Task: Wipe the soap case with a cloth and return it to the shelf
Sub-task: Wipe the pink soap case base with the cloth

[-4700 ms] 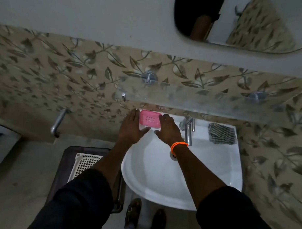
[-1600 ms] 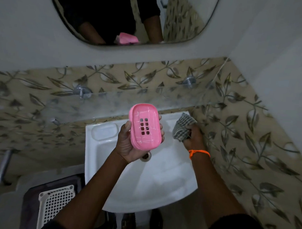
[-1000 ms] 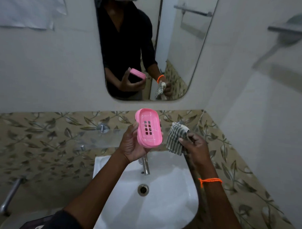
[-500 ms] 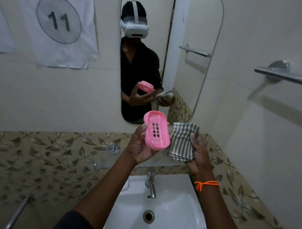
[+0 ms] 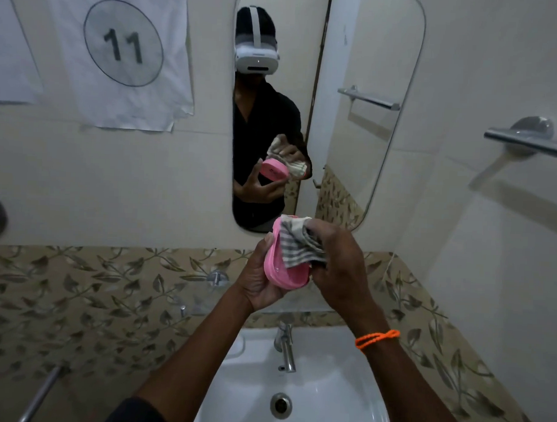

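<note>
My left hand [image 5: 258,281] grips a pink soap case [image 5: 279,274] from the left and below, holding it tilted in front of the mirror. A grey and white striped cloth [image 5: 296,246] is pressed into the upper part of the case by my right hand [image 5: 340,263], which wears an orange band at the wrist. The cloth hides the case's slotted middle. A glass shelf [image 5: 302,304] runs along the tiled wall just below my hands.
A white sink [image 5: 343,386] with a chrome tap [image 5: 285,347] lies beneath my arms. An oval mirror [image 5: 352,134] hangs on the wall ahead, and a paper sheet marked 11 [image 5: 124,57] to its left. A chrome towel bar [image 5: 529,140] sticks out at the right.
My right hand has brought the cloth from beside the soap case onto its upper face. Both hands have stayed raised over the sink, and the view has tilted up a little.
</note>
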